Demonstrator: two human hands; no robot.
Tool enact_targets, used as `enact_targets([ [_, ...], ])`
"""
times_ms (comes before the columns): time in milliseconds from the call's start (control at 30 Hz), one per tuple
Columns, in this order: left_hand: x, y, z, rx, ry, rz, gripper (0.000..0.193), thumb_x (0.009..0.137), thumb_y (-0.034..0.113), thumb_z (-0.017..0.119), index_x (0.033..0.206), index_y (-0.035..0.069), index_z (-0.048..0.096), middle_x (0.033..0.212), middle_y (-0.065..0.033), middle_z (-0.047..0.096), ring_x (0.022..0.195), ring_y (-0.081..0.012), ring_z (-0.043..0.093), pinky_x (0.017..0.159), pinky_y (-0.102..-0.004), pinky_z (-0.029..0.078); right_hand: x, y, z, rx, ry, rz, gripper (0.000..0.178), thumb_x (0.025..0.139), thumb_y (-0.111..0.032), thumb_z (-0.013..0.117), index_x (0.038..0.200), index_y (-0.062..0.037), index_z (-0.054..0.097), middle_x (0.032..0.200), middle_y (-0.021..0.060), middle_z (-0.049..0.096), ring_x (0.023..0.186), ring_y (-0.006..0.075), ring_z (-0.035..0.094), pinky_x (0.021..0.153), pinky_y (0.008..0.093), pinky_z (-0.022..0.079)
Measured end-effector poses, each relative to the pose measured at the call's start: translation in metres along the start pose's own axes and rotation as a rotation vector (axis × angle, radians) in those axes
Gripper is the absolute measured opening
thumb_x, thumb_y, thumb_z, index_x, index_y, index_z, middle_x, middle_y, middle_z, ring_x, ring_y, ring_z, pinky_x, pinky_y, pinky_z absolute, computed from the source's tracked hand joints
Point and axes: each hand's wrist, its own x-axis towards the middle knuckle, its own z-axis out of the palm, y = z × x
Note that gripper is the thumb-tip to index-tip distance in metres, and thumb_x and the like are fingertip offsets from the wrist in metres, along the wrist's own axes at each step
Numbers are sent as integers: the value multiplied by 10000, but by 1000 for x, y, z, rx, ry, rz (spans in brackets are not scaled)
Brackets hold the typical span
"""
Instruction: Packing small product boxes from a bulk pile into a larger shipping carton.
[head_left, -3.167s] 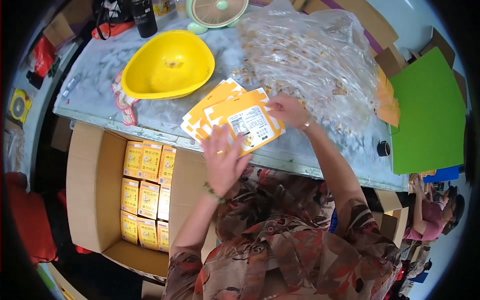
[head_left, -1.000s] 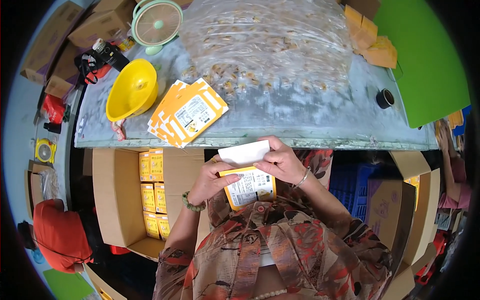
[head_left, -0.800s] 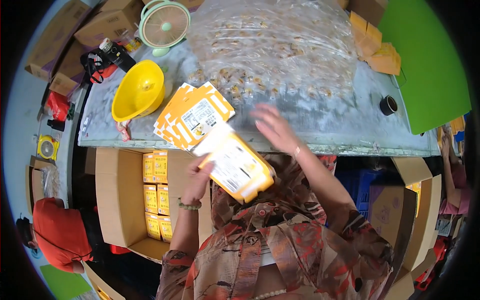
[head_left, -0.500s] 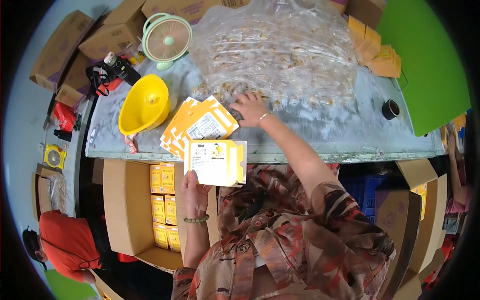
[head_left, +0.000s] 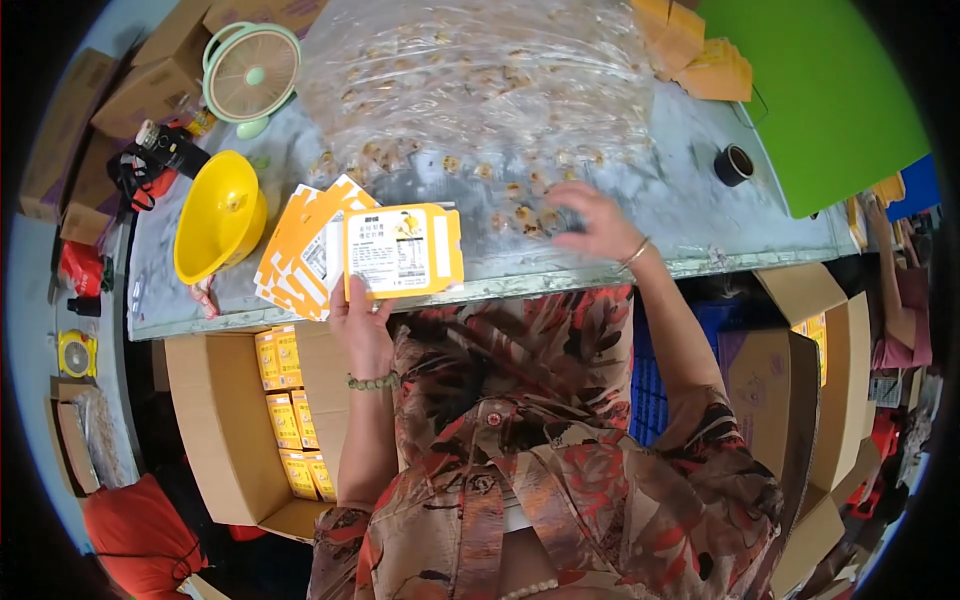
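In the head view, the left hand (head_left: 362,325) is pinching a yellow-and-white box (head_left: 412,245) by its lower left corner, thumb on the printed face; the box is sitting above the near side of the table (head_left: 690,195), overlapping the fanned flat cartons (head_left: 303,240), though whether it is touching them is unclear. The right hand (head_left: 603,225) is hovering beside small wrapped pieces (head_left: 524,217), thumb and fingers standing apart, nothing visible between them. Since only one corner is being gripped, a knock could be tilting the box loose or dragging cartons from the fan; too hard a sweep might be scattering pieces off the edge. Clear plastic (head_left: 470,70) is covering many similar pieces. The yellow basin (head_left: 213,225) is showing nothing identifiable inside. An open cardboard case (head_left: 205,430) is holding rows of yellow boxes (head_left: 285,410); a right-hand case (head_left: 770,390) is containing more.
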Motion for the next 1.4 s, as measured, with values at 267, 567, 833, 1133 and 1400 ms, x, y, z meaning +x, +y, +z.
enact_targets([
  [267, 17, 0, 7, 72, -34, -5, 242, 801, 158, 467, 1014, 43, 454, 926, -61, 522, 799, -147, 537, 591, -282, 491, -13, 13, 10, 3, -40, 345, 343, 650, -179, 582, 960, -48, 516, 814, 118, 515, 748, 238, 515, 649, 290, 416],
  [567, 24, -2, 23, 103, -47, 10, 249, 807, 159, 454, 1020, 32, 447, 933, -69, 516, 790, -153, 536, 602, -286, 496, 12, 65, 8, -172, -62, 512, 347, 704, -209, 532, 1017, -67, 488, 956, 130, 492, 877, 266, 485, 757, 304, 391],
  [833, 34, -9, 38, 148, -82, -5, 250, 808, 159, 449, 1006, 7, 448, 919, -93, 521, 777, -186, 548, 607, -325, 509, 35, 7, 14, -90, -418, 613, 922, 431, -335, 721, 1202, -111, 268, 1094, 170, 345, 954, 306, 428, 802, 318, 369],
  [1133, 43, -11, 33, 153, -85, 2, 239, 800, 161, 465, 985, 10, 460, 873, -92, 543, 731, -178, 563, 568, -303, 511, 26, 9, 9, -63, -391, 609, 956, 421, -340, 727, 1215, -122, 241, 1092, 178, 323, 960, 314, 424, 801, 316, 370],
  [1400, 46, -17, 44, 215, -74, -8, 246, 786, 182, 493, 970, 20, 466, 842, -76, 551, 713, -155, 561, 529, -277, 504, 44, 4, 18, -227, -500, 662, 948, 429, -368, 713, 1226, -187, 232, 1143, 147, 308, 964, 299, 445, 782, 344, 395],
])
